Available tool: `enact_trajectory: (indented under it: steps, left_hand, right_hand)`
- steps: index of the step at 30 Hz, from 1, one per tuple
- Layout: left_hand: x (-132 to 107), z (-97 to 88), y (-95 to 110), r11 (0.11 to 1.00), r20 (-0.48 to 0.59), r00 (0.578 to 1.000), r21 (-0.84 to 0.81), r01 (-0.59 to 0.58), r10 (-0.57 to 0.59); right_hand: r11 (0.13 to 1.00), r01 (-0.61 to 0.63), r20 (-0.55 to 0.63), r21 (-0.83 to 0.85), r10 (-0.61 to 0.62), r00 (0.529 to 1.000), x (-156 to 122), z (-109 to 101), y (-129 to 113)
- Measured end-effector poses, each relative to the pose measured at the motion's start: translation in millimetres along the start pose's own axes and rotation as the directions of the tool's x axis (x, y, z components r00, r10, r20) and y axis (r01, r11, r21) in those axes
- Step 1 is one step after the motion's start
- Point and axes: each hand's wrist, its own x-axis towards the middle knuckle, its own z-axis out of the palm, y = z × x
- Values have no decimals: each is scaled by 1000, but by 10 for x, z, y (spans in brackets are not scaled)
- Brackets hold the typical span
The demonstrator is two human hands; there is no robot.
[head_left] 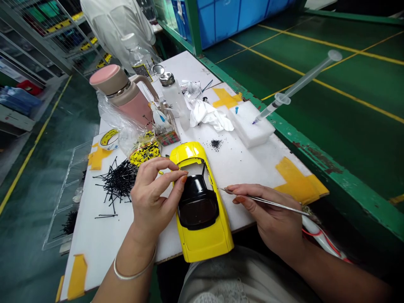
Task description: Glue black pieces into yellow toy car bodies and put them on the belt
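Observation:
A yellow toy car body (205, 248) with a black roof and dark window lies at the table's near edge, partly overhanging it. Over its left side is my left hand (154, 193), thumb and forefinger brought together above the front window opening. Whatever those fingertips pinch is too small to make out. To the right of the body, my right hand (271, 214) grips metal tweezers (271, 201), their tips pointing left, close to the car's side. A heap of thin black plastic pins (118, 181) lies left of my left hand.
Behind the car stand a bag of small yellow-and-black parts (145, 151), a pink flask (129, 101) and a pump bottle (173, 97). A syringe (296, 86) sticks up from a white foam block (249, 126). Tiny black bits (216, 144) lie nearby. A person (116, 29) stands beyond.

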Motion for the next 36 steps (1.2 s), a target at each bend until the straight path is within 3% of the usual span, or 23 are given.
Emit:
enact_trajectory:
  steps: [36]
  left_hand:
    - [-12,32,-17,1000,11,1000,7,13,-13]
  right_hand:
    - [998,53,39,32,-55,998,33,20,-5]
